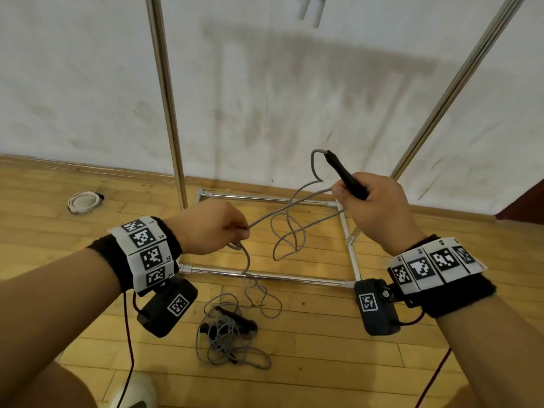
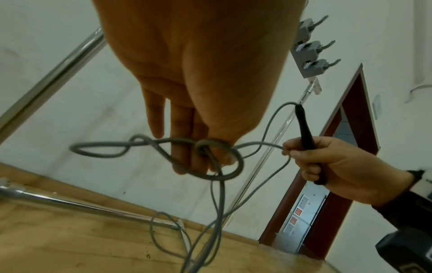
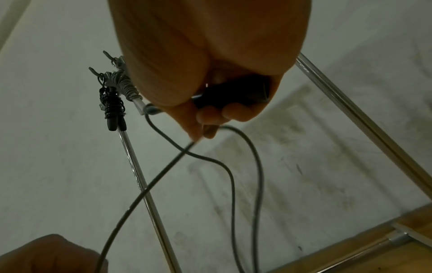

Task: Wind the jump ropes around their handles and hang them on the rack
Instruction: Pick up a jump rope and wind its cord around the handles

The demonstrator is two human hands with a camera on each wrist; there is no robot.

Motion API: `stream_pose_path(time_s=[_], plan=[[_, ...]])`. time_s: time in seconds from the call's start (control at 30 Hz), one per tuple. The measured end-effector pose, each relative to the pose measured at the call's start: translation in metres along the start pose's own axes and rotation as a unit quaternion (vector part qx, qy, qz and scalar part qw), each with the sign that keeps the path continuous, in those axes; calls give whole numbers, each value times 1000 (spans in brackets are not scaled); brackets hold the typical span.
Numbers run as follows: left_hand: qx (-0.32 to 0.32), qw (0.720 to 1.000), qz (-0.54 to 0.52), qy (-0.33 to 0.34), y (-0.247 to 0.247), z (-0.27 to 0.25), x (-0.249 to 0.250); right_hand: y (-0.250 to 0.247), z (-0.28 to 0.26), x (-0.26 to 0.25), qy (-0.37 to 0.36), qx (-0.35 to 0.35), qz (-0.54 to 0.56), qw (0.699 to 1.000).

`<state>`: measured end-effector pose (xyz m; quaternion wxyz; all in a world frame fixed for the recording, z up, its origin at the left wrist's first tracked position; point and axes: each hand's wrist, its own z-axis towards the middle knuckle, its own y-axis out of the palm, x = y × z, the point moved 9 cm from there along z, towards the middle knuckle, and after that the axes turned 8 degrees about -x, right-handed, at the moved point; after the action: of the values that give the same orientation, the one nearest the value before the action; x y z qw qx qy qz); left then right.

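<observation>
Right hand: my right hand (image 1: 374, 207) is clenched around the slim black plastic jump-rope handle (image 1: 344, 175), thumb and forefinger also pinching a strand of its cord close below the grip.
Left hand: my left hand (image 1: 210, 228) pinches the thin grey jump-rope cord (image 1: 290, 231) between thumb and fingers; the left wrist view shows a tangled loop (image 2: 217, 162) sitting at my fingertips.
Rope location: the cord runs from the handle tip, loops down between my two hands, then drops from my left hand to a loose grey heap (image 1: 232, 337) on the wooden floor (image 1: 323, 363) below both hands. A second black handle (image 1: 235, 316) lies in that heap.
Done so far: the right wrist view shows two wound ropes, one black (image 3: 112, 109) and one grey (image 3: 126, 86), hanging on clips at the top of the chrome tube rack (image 1: 166, 92), above my right hand.
Left to do: judged from this, no turns are on the held handle yet; untangle, wind, hang.
Containers: none in view; the rack clips serve as holders, two occupied.
</observation>
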<state>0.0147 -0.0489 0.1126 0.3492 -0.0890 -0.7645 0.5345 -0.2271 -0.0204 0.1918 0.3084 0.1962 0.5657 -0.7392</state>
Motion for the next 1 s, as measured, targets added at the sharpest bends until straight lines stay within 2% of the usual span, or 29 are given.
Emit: stream_pose_path(time_s=[0.13, 0.3, 0.47, 0.53, 0.7, 0.9, 1.0], plan=[[52, 998, 13, 26, -9, -2, 12, 10, -2, 1, 1, -31, 15, 999], [98, 991, 49, 75, -19, -5, 51, 56, -13, -28, -46, -118, 18, 992], [134, 988, 44, 71, -27, -8, 64, 82, -18, -32, -38, -175, 35, 983], [126, 989, 27, 74, -26, -8, 64, 82, -18, -31, -29, -186, 40, 981], [47, 996, -49, 59, -15, -6, 52, 73, -14, -30, -33, -171, -18, 985], [-3, 998, -56, 41, -6, -7, 33, 51, -11, -26, -45, -127, -18, 991], [-17, 996, -72, 47, -5, -9, 32, 47, -13, -27, -66, -129, -38, 989]])
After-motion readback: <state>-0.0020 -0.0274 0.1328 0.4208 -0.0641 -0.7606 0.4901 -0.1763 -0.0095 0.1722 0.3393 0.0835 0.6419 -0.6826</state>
